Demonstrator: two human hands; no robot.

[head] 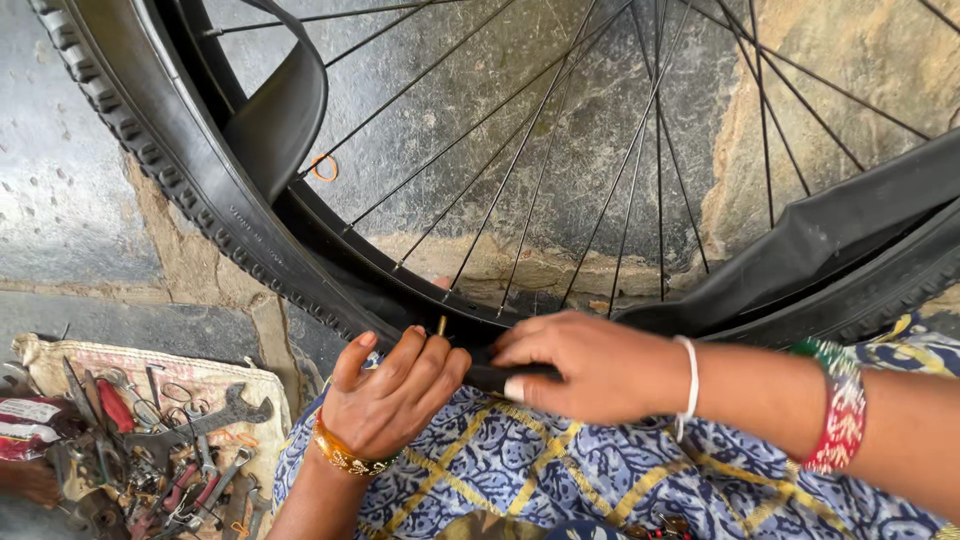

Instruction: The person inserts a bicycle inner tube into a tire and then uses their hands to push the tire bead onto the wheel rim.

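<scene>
Black rubber inner tube [860, 225] hangs slack inside the spoked black bicycle wheel [230, 225], its length running toward 3 o'clock from the right hand [585, 365], whose grip pinches it; the left hand [390, 390] cups the brass valve stem [441, 326], fingers curled.

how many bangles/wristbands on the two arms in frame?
3. A gold metal bangle on the left wrist, a thin white band on the right wrist, and a wide red-and-green patterned bangle further up the right forearm. More could sit out of frame.
</scene>
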